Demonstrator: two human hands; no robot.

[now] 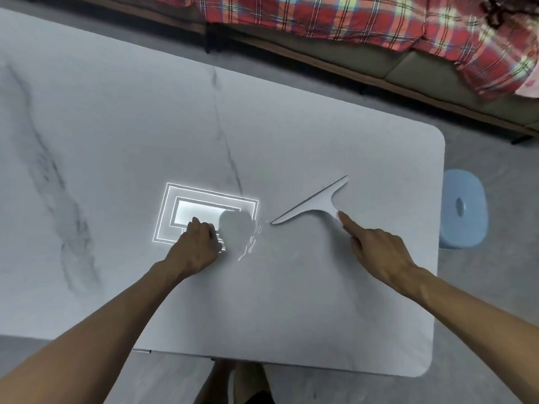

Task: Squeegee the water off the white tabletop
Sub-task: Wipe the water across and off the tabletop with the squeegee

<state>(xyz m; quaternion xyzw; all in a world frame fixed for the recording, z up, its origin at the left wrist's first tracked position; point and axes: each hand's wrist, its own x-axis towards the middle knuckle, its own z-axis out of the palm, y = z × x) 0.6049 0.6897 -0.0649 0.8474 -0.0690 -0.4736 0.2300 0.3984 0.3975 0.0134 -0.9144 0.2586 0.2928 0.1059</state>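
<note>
A white squeegee (316,204) lies flat on the white desk (291,301), its blade edge angled toward a small puddle of water (248,237) just left of its near tip. It looks light and stiff, thin plastic with a softer blade strip, and likely slick if wet; the short handle stub at the near right is the place to grip. The right hand (376,252) reaches with one finger extended, touching or nearly touching that handle, grasping nothing. The left hand (195,246) rests clenched on the desk beside the puddle, seemingly empty.
</note>
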